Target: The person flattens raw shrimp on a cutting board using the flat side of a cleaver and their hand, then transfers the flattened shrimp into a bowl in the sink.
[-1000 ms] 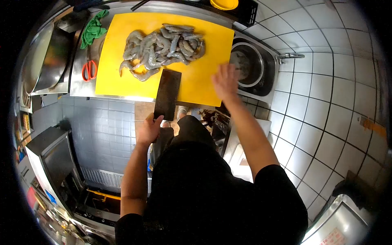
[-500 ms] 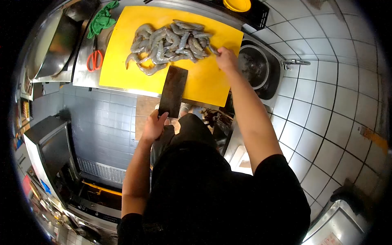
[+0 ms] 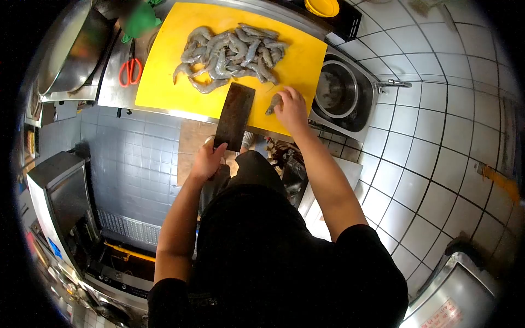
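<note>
My left hand (image 3: 208, 159) grips a dark cleaver (image 3: 235, 116) near its lower end, thumb over the blade side. The cleaver's far part lies over the front edge of a yellow cutting board (image 3: 164, 82). At the board's right front, my right hand (image 3: 291, 111) has its fingers closed round a single grey shrimp (image 3: 274, 104). Part of that shrimp sticks out to the left of the fingers. A heap of raw shrimp (image 3: 232, 53) covers the upper middle of the board, beyond the cleaver's tip.
Right of the board is a sink with a round metal bowl (image 3: 354, 94) under a tap (image 3: 395, 84). Orange-handled scissors (image 3: 130, 72) and a green cloth (image 3: 140, 22) lie left of it. A large wok (image 3: 71, 49) stands farther left; a yellow bowl (image 3: 322, 7) sits behind.
My right hand has drawn a shrimp from the heap's right edge toward the board's front. The cleaver stays in my left hand, nearly unmoved.
</note>
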`<state>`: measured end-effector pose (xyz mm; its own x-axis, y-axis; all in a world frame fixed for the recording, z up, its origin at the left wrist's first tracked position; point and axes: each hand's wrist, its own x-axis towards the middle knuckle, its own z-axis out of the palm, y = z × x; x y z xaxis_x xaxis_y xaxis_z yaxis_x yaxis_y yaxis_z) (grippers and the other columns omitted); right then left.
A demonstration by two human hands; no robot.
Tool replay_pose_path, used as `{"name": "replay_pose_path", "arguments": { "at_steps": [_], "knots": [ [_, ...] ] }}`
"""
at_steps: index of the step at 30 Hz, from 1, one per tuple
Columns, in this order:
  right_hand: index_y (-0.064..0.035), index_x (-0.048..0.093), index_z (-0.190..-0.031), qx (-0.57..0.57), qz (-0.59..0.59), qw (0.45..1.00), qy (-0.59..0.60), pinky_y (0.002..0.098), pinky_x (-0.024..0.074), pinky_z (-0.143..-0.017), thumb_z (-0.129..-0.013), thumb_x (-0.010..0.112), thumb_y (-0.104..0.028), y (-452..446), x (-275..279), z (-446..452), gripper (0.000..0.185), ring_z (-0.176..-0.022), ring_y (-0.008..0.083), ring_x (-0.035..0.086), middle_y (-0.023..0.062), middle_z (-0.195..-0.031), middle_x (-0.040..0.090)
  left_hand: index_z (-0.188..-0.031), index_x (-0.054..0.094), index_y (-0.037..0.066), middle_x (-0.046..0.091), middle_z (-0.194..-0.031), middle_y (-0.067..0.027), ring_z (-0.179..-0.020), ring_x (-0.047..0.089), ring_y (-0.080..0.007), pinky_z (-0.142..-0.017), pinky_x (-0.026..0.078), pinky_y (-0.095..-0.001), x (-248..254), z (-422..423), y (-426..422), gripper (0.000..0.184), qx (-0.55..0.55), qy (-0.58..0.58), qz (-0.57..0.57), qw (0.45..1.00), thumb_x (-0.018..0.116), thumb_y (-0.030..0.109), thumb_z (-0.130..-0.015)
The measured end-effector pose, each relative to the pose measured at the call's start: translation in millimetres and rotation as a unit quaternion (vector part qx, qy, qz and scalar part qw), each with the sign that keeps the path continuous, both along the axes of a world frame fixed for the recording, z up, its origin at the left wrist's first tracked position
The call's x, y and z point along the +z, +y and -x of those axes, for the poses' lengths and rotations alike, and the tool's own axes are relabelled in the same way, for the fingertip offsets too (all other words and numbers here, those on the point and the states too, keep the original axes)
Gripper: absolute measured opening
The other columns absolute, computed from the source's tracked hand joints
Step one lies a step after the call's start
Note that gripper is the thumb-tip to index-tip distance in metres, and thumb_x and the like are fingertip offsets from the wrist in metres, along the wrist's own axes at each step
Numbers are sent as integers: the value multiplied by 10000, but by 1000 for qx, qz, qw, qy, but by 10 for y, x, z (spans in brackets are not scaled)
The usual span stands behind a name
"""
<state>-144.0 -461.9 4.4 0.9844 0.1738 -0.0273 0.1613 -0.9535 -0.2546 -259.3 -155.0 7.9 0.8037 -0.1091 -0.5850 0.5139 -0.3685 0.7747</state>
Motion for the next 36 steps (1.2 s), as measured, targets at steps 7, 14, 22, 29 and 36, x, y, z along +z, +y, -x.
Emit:
{"name": "replay_pose_path", "arguments": {
  "at_steps": [7, 14, 22, 29, 36],
  "knots": [
    [-81, 638, -1358, 8, -43, 995, 94, 529, 458, -1086, -927, 722, -200, 114, 166, 104, 455, -1272, 389, 553, 164, -1330, 604, -973, 621, -2, 660, -699, -142, -600, 672, -228, -572, 514, -400, 66, -8, -19, 336, -2, 63, 12, 998, 675, 327, -1014],
    [6, 514, -1482, 62, 37, 995, 63, 499, 340, -1212, -1035, 609, -370, 269, 190, 333, 591, -1429, 389, 442, 197, -1518, 494, -999, 617, -37, 679, -739, -188, -631, 686, -284, -602, 524, -423, -291, 189, -61, 397, -30, -63, -35, 997, 692, 353, -998],
    [73, 239, -1616, 71, 101, 987, 100, 527, 128, -1304, -1091, 373, -569, 413, 24, 509, 840, -1594, 393, 177, 273, -1697, 205, -937, 595, -33, 662, -745, -228, -715, 683, -387, -675, 526, -493, -51, 226, -233, 400, 25, 48, 66, 996, 700, 349, -996],
    [99, 236, -1602, 20, 63, 994, 87, 542, 126, -1296, -1072, 443, -551, 543, -34, 561, 864, -1583, 448, 177, 312, -1693, 179, -930, 573, -30, 668, -760, -271, -731, 693, -447, -651, 512, -521, -474, 253, -610, 410, 27, -45, -2, 999, 684, 357, -1008],
    [108, 223, -1602, 20, 51, 996, 73, 562, 128, -1290, -1067, 468, -543, 536, -89, 547, 878, -1579, 464, 172, 326, -1688, 174, -939, 581, -38, 674, -757, -275, -699, 700, -435, -644, 524, -515, -265, 54, -688, 398, 17, 35, 0, 999, 688, 338, -1008]
  ]
}}
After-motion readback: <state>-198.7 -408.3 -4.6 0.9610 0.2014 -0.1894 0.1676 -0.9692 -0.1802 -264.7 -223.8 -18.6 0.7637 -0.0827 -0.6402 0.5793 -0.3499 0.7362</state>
